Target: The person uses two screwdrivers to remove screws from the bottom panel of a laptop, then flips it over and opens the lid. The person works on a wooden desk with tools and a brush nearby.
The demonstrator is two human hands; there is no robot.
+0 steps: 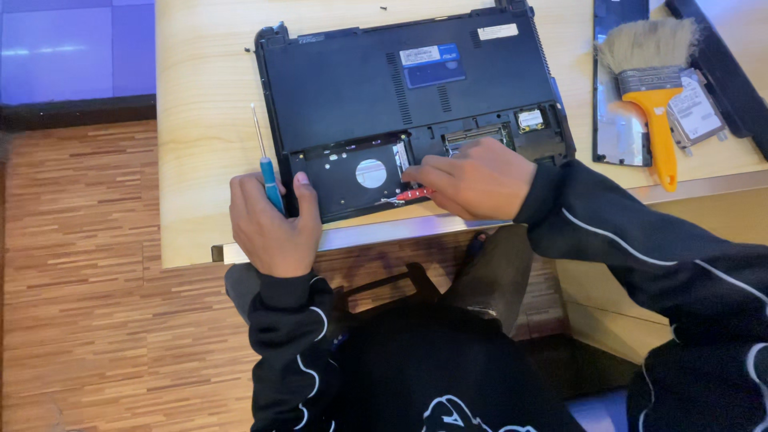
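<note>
— The laptop (400,88) shell?
— Matt black plastic; beside the right grip (472,180), bare metal shows.
— The screwdriver (268,172) in the left grip (268,224)?
— Glossy blue plastic, thin steel shaft. Desk (200,120): smooth pale wood.

Your upturned black laptop (408,96) carries a blue rectangular sticker with a white strip (432,65) mid-base and a small white label (498,31) near its far right edge. The silver drive (694,108) beside the brush has a white label (693,106), and a round white sticker (370,173) sits in the open bay.
</note>
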